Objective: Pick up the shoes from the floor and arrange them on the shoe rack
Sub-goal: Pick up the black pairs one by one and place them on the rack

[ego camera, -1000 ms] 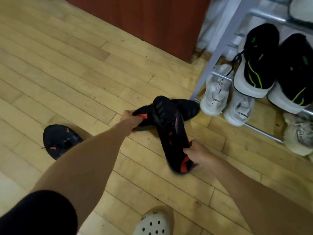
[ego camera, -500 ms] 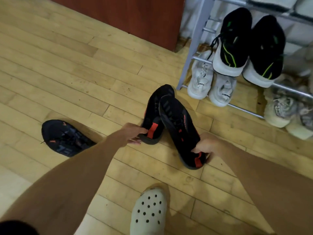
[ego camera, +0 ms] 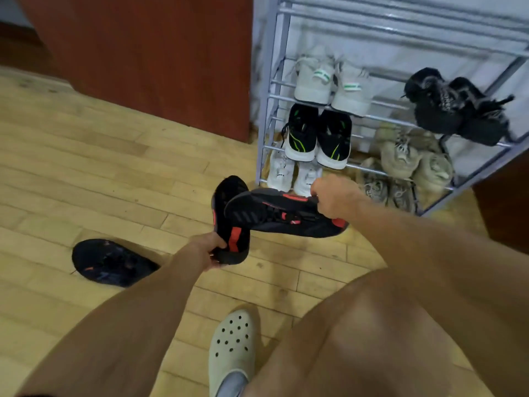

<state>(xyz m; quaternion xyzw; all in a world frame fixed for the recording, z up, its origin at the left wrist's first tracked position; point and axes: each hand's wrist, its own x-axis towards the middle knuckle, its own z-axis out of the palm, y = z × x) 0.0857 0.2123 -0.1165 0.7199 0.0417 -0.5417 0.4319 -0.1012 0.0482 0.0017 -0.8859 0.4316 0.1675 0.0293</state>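
Pale wooden floor (ego camera: pixel 86 173) runs up to a metal shoe rack (ego camera: pixel 267 110) that carries several pairs; the left hand (ego camera: pixel 207 249) has its grip clamped on the heel of one black-and-red sneaker (ego camera: pixel 229 213); the right hand (ego camera: pixel 333 200) is clamped on the second black-and-red sneaker (ego camera: pixel 274 213), both above the floor before the rack; another dark sneaker (ego camera: pixel 110 262) lies on the floor at the left.

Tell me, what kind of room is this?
Probably a home entryway or hallway. A metal shoe rack full of sneakers stands on a wooden floor, beside a reddish wooden cabinet, and a loose black shoe lies on the floor.
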